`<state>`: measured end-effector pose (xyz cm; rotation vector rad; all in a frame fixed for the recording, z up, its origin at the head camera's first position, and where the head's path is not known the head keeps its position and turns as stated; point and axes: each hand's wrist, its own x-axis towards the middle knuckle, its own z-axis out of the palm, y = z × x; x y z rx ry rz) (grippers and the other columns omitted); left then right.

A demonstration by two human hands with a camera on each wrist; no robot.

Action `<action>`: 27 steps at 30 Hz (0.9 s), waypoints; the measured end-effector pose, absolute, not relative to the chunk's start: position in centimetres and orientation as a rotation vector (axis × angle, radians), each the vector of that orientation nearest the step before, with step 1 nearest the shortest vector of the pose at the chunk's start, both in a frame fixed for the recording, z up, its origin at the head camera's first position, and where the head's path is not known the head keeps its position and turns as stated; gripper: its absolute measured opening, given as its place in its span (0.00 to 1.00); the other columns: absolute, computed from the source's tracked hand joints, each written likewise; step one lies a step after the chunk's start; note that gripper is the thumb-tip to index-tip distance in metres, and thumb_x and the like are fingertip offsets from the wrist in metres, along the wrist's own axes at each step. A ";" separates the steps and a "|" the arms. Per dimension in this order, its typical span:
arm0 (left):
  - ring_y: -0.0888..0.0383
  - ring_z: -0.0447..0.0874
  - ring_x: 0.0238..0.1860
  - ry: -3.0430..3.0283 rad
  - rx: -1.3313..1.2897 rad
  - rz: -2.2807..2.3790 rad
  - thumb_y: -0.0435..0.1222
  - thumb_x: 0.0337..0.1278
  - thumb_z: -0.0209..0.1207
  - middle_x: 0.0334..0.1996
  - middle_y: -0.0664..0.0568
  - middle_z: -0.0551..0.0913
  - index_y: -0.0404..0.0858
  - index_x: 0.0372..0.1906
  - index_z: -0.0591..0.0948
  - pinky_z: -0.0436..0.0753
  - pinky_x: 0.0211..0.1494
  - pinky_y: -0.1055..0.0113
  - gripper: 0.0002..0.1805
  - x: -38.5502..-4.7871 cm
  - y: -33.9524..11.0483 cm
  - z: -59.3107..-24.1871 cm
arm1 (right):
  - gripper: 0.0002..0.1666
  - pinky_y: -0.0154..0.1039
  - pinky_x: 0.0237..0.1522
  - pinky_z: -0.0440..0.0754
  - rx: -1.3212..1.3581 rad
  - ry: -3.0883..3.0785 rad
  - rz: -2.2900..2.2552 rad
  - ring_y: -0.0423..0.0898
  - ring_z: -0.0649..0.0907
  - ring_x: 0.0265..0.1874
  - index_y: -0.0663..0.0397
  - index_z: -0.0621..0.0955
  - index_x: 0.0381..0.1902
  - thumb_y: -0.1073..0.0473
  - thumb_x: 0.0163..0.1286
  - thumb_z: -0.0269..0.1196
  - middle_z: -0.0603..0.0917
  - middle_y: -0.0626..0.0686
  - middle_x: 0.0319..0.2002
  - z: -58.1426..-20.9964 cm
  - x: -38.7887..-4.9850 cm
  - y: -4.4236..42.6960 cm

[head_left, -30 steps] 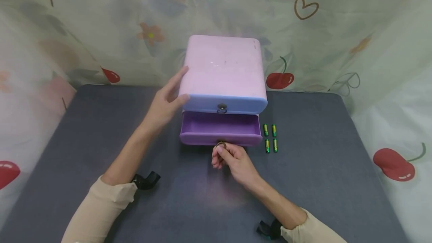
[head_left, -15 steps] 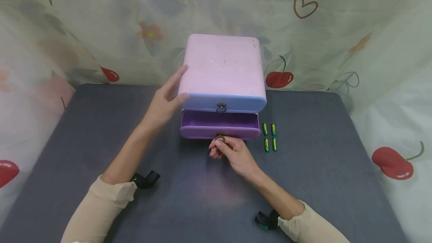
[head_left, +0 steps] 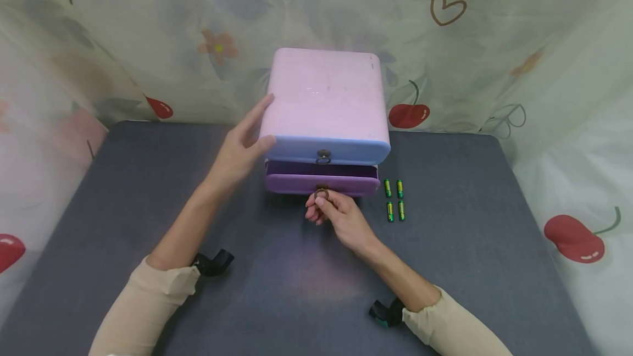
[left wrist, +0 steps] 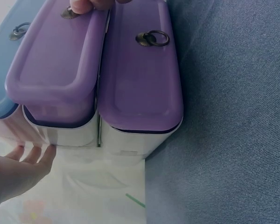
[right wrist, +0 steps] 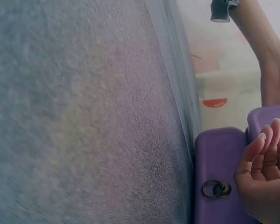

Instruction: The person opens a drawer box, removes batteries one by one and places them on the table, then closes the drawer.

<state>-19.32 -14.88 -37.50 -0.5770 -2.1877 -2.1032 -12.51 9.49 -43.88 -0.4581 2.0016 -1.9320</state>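
A small drawer cabinet (head_left: 323, 95) with a pink top stands at the table's back. Its middle purple drawer (head_left: 289, 183) sticks out partway beneath the blue top drawer (head_left: 287, 150). My right hand (head_left: 346, 221) pinches the metal ring pull (head_left: 321, 194) of that drawer between thumb and finger. My left hand (head_left: 237, 150) rests against the cabinet's left side, its thumb near the front corner and its fingers extended. Below, in the left wrist view, a second purple drawer (left wrist: 135, 84) sits closed with its ring pull (left wrist: 156, 38) hanging free.
Several green batteries (head_left: 401, 211) lie in two rows on the dark grey tabletop (head_left: 296, 301), right of the drawer. A printed curtain (head_left: 173, 32) hangs behind and beside the table. Each wrist carries a black camera mount (head_left: 215, 262).
The middle purple drawer has slid back toward the cabinet, so less of its inside shows. My right hand moved with it, holding the ring. My left hand stayed on the cabinet.
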 end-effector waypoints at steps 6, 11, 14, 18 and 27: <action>0.61 0.51 0.77 -2.202 -0.574 -2.079 0.52 0.60 0.65 0.77 0.58 0.57 0.51 0.77 0.62 0.54 0.77 0.50 0.42 -19.4 -14.9 -37.5 | 0.16 0.36 0.40 0.83 -0.447 2.009 -1.920 0.68 0.80 0.40 0.67 0.79 0.46 0.60 0.81 0.49 0.84 0.60 0.36 -43.7 -13.0 9.4; 0.61 0.52 0.77 -2.191 -0.571 -2.091 0.52 0.60 0.66 0.77 0.58 0.57 0.50 0.77 0.63 0.54 0.77 0.53 0.42 -19.3 -14.9 -37.5 | 0.15 0.36 0.40 0.83 -0.433 2.013 -1.922 0.70 0.80 0.42 0.67 0.78 0.46 0.60 0.81 0.49 0.84 0.61 0.37 -43.6 -13.3 9.3; 0.61 0.52 0.77 -2.183 -0.571 -2.099 0.51 0.60 0.66 0.77 0.58 0.57 0.50 0.77 0.63 0.55 0.77 0.55 0.42 -19.3 -14.8 -37.5 | 0.15 0.35 0.40 0.83 -0.429 2.012 -1.928 0.71 0.79 0.42 0.67 0.78 0.46 0.61 0.81 0.48 0.84 0.61 0.37 -43.6 -13.5 9.3; 0.60 0.52 0.77 -2.172 -0.576 -2.110 0.51 0.60 0.66 0.77 0.57 0.57 0.50 0.77 0.63 0.55 0.77 0.55 0.42 -19.3 -14.8 -37.6 | 0.16 0.36 0.40 0.83 -0.445 2.020 -1.931 0.69 0.80 0.41 0.68 0.78 0.46 0.61 0.81 0.48 0.84 0.61 0.37 -43.6 -13.7 9.2; 0.59 0.52 0.77 -2.182 -0.570 -2.103 0.55 0.58 0.66 0.77 0.58 0.57 0.51 0.77 0.62 0.55 0.77 0.54 0.44 -19.4 -14.8 -37.7 | 0.15 0.36 0.39 0.83 -0.451 2.032 -1.947 0.57 0.82 0.38 0.67 0.79 0.46 0.61 0.81 0.48 0.84 0.60 0.36 -44.0 -14.4 9.1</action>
